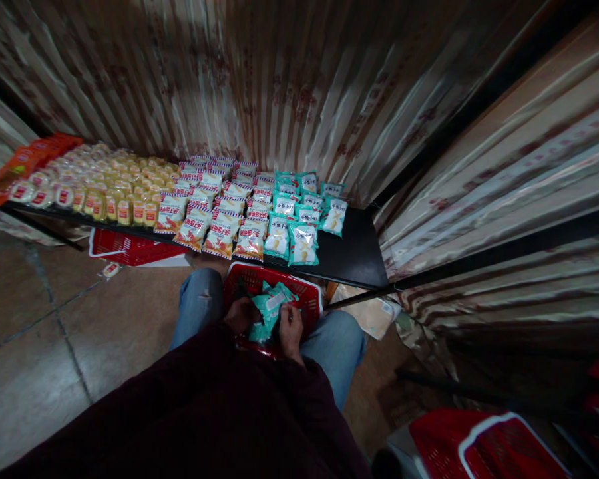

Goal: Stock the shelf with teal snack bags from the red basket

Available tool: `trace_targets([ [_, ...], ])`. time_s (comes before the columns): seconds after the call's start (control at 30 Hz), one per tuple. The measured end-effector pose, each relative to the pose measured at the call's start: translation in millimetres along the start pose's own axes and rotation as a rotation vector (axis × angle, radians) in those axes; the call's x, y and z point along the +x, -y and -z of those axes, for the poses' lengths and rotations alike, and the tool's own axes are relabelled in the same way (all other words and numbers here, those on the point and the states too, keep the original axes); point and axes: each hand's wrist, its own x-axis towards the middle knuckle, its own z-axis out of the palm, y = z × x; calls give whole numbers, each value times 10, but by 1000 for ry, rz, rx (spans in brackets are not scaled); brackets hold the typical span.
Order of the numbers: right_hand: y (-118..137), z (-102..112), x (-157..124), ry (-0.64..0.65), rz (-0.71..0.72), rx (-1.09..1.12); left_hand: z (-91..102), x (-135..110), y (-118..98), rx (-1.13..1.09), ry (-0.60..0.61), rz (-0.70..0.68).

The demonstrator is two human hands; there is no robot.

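Dark maroon jacket (pixel 180 406) fills the foreground. Teal snack packets (pixel 270 305) lie in a red basket (pixel 309 293) between the knees; the right hand (pixel 292 327) pinches their edge, but shadow hides whether the left hand (pixel 240 315) grips. Matching shelf packets (pixel 303 244) read "小鱼小", last character unclear; red lettering on white packets (pixel 222 231) is too blurred. Another basket (pixel 444 436) is cut off lower right.

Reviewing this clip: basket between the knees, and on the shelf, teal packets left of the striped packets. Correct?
Not quite: on the shelf, the head view shows the teal packets right of the striped packets. The basket is where you say.
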Motion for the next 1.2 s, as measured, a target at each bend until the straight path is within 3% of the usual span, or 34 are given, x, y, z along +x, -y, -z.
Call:
trace_targets([
  [0.3, 63, 22, 7, 47, -155, 215, -82, -85, -36, 29, 113, -66],
  [0.47, 4, -46, 44, 125, -464, 423, -94, -78, -47, 36, 141, -79],
  [0.63, -51, -78, 26, 230, -722, 597, -106, -95, -78, 79, 81, -107],
  [1.0, -60, -79, 33, 189, -836, 608, -20, -13, -30, 212, 44, -149],
  [1.1, -73, -64, -1, 301, -807, 526, -11, -45, 4, 292, 79, -160],
  [1.2, -124, -56, -43, 418, -661, 460, 15, -71, 21, 326, 82, -172],
])
